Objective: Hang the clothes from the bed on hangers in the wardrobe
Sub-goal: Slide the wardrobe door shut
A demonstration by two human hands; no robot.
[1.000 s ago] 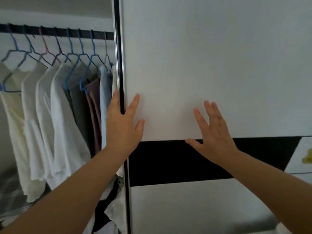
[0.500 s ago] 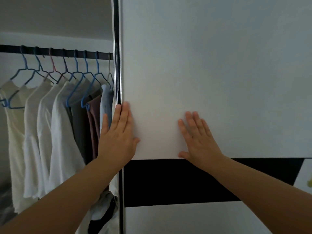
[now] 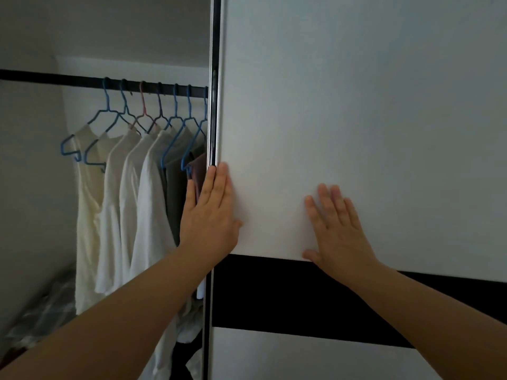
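Note:
A white sliding wardrobe door (image 3: pixel 356 119) with a black band fills the right side. My left hand (image 3: pixel 210 215) lies flat on its left edge, fingers together, against the metal frame strip. My right hand (image 3: pixel 336 231) is pressed flat on the white panel just above the black band. Neither hand holds anything. In the opening to the left, a black rail (image 3: pixel 82 80) carries several blue hangers (image 3: pixel 175 124) with white shirts (image 3: pixel 148 201), a grey garment and a brown one (image 3: pixel 199 171). The door hides the brown garment's right part.
The wardrobe's side wall (image 3: pixel 30 187) is at the far left. A plastic-wrapped bundle (image 3: pixel 46 311) lies low in the wardrobe. More crumpled clothing (image 3: pixel 189 322) sits below the hanging garments beside the door edge.
Both hands have gone from spread fingers to flat with fingers together on the door. The door edge now covers more of the hanging clothes on the right, and the view has tilted up.

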